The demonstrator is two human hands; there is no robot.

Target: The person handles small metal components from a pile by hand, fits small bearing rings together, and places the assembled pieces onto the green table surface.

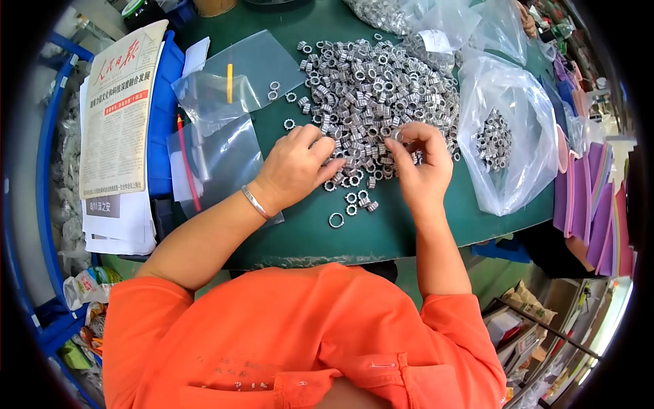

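A heap of small grey metal toothed rings (pixel 368 88) is spread over the green table. My left hand (pixel 296 167) rests at the heap's near left edge, its fingers bent and its thumb apart from them, with no ring visible between. At the heap's near right side, my right hand (pixel 426 167) pinches one metal ring (pixel 397 135) between thumb and fingertips. A few loose rings (pixel 351 198) lie in front of the heap between my hands, and a thinner, wider ring (pixel 336 220) sits nearest to me.
To the right, a clear plastic bag (pixel 507 184) holds some rings. Flat clear bags (pixel 238 68), a yellow stick (pixel 229 83) and a red pen (pixel 187 163) lie left. A newspaper (pixel 119 116) leans on a blue bin (pixel 161 129). The green table's (pixel 293 245) front edge is near my body.
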